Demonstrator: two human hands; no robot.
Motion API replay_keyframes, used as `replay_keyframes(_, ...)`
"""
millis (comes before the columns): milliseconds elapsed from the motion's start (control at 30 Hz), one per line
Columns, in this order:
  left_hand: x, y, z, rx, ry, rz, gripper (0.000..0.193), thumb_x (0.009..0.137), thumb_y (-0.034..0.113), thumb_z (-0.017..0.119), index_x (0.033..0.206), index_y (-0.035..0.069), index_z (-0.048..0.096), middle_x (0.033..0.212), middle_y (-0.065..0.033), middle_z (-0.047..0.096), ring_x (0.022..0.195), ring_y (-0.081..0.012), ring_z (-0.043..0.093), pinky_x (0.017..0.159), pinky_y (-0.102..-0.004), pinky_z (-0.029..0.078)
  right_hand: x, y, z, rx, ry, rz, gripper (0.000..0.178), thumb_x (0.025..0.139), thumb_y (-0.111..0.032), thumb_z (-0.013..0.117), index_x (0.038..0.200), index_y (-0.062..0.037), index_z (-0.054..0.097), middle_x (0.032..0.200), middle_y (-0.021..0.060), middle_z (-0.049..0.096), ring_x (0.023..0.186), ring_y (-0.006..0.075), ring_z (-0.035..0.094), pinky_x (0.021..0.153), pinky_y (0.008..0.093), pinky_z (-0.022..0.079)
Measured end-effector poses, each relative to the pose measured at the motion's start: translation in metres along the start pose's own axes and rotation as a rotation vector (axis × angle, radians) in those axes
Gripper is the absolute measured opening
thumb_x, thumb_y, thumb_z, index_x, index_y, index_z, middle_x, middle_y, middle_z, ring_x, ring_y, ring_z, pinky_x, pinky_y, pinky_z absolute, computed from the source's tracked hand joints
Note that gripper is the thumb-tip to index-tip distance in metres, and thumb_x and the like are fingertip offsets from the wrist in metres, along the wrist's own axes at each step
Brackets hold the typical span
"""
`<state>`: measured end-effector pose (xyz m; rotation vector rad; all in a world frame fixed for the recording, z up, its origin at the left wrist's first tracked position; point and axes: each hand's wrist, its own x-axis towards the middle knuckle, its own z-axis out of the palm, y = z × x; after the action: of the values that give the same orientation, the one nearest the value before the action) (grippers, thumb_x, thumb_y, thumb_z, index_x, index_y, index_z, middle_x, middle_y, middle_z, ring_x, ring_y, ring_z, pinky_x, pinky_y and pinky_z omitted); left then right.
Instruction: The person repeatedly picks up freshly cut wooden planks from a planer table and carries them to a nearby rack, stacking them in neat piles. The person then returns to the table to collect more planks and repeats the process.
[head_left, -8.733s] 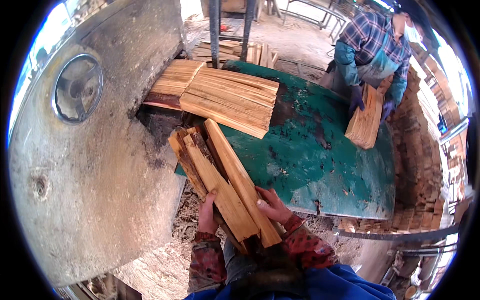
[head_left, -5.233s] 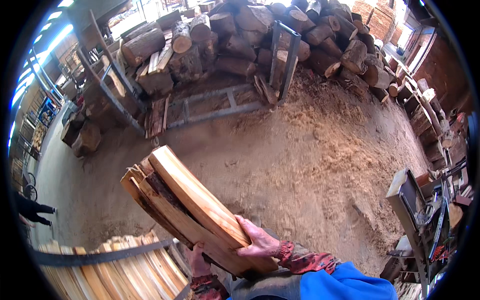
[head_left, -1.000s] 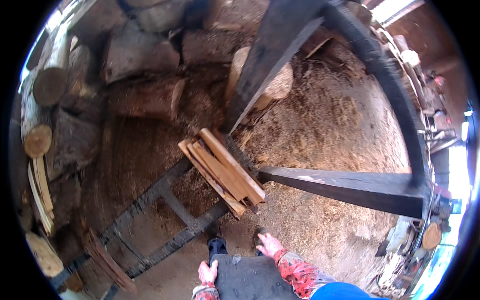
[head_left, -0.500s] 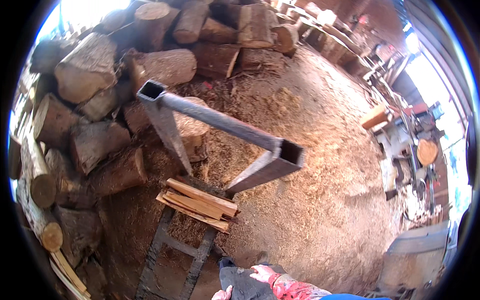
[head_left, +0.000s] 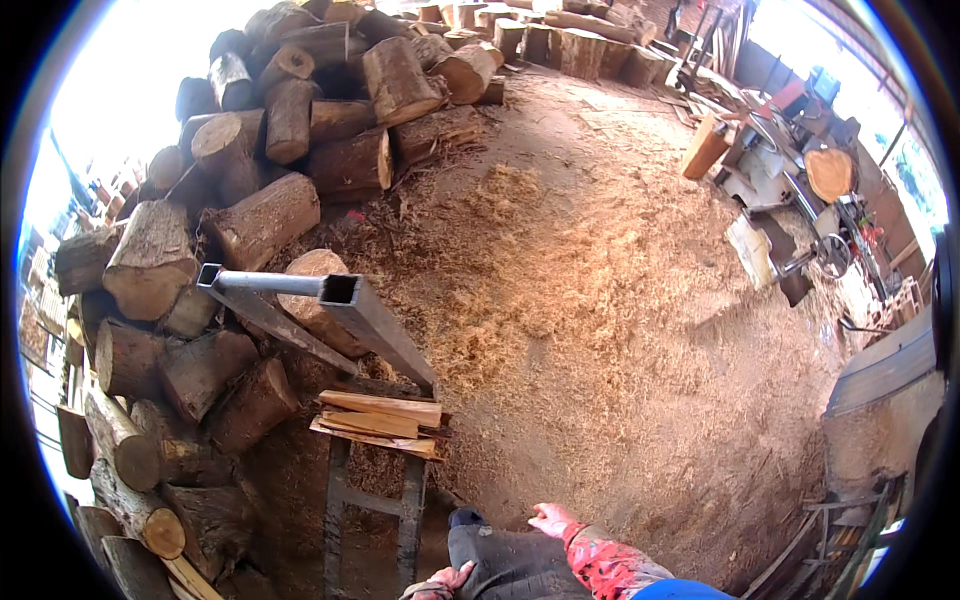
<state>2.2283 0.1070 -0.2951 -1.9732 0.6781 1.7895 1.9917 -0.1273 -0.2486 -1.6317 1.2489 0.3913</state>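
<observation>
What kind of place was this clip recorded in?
Most likely a sawmill or firewood yard: a big pile of cut logs, sawdust-covered ground, split wood slats stacked on a metal frame, and machinery at the far edge.

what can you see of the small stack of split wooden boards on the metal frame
The small stack of split wooden boards is a handful of thin, pale orange-brown slats with rough split faces, lying flat and loosely piled, ends uneven. It rests across the top of a dark metal ladder-like frame, just below the slanting grey square steel tubes, beside the log pile. Neither hand touches it.
</observation>
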Motion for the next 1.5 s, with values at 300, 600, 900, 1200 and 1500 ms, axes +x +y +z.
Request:
replay_keyframes(300,-0.06,0.047,-0.011,0.267,0.089,0.151,0.093,0.082,0.082,0.034,0.11,0.002,0.069,0.114,-0.0224,0.066,0.114,-0.0381,0.06,0.096,-0.0466,0.045,-0.119,0.194,-0.007,0.166,0.133,0.405,0.061,0.079,-0.045,0.069,0.124,-0.0048,0.061,0.113,0.0143,0.069,0.106,0.0278,0.065,0.093,0.038,0.05)
replay_keyframes(600,-0.062,0.098,-0.077,0.624,0.018,0.262,0.071,0.09,0.067,0.042,0.101,0.002,0.069,0.104,-0.0191,0.068,0.102,-0.0288,0.064,0.086,-0.0404,0.048,-0.214,0.214,0.064,0.447,0.378,0.689,0.052,0.078,-0.046,0.068,0.11,-0.004,0.066,0.108,0.0184,0.067,0.103,0.035,0.064,0.088,0.0445,0.05)
replay_keyframes(900,-0.047,0.204,-0.102,0.948,-0.062,0.337,0.064,0.09,0.062,0.046,0.096,0.003,0.069,0.097,-0.0169,0.068,0.094,-0.0269,0.063,0.08,-0.039,0.048,-0.206,0.132,0.119,0.728,0.536,0.886,0.048,0.08,-0.046,0.064,0.111,-0.0096,0.069,0.111,0.0191,0.066,0.106,0.0346,0.062,0.09,0.0456,0.05)
replay_keyframes(1200,-0.041,0.357,0.017,0.998,-0.108,0.424,0.057,0.091,0.057,0.05,0.091,0.004,0.069,0.09,-0.0148,0.067,0.086,-0.0251,0.062,0.074,-0.0377,0.047,-0.254,0.225,0.162,1.114,0.763,0.875,0.053,0.08,-0.047,0.066,0.116,-0.0077,0.067,0.11,0.0174,0.068,0.105,0.0331,0.063,0.093,0.0421,0.049)
replay_keyframes(1500,-0.067,0.516,0.19,0.817,-0.172,0.539,0.05,0.091,0.053,0.055,0.086,0.005,0.069,0.084,-0.0126,0.066,0.078,-0.0232,0.061,0.068,-0.0364,0.047,-0.347,0.37,0.149,1.205,0.803,0.923,0.053,0.08,-0.048,0.065,0.116,-0.0086,0.066,0.11,0.0162,0.068,0.105,0.033,0.064,0.09,0.0421,0.05)
